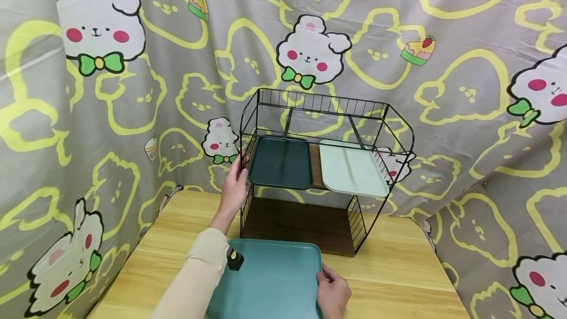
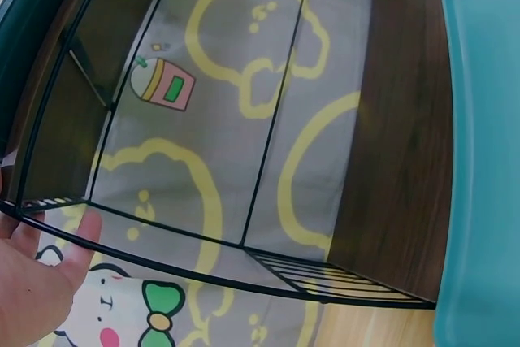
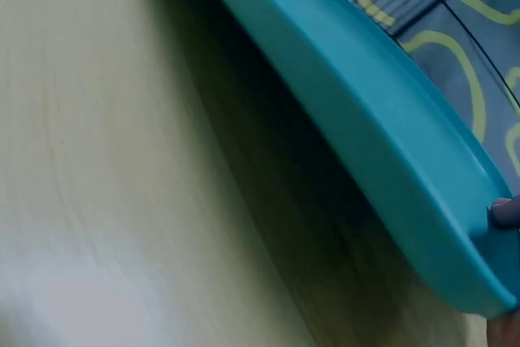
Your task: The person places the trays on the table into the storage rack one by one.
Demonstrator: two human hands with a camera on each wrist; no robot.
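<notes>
A black wire rack [image 1: 242,210] with dark wooden shelves stands on the table. My left hand [image 1: 235,188] grips its left side at upper-shelf height; in the left wrist view, the fingers [image 2: 81,249] are at the black wire. On that upper shelf lie a dark green tray [image 1: 281,161] and, to its right, a pale mint tray [image 1: 352,169]. My right hand [image 1: 332,292] holds a larger teal tray [image 1: 274,279] by its right edge, thumb on top. This tray is in front of the rack, raised off the tabletop in the right wrist view [image 3: 366,111].
The lower shelf [image 1: 297,223] is dark brown wood, level with the table's back part. Pale wood tabletop [image 1: 398,270] extends to both sides of the rack. A grey patterned curtain [image 1: 376,14] hangs behind and along the sides. My left forearm passes over the teal tray's left edge.
</notes>
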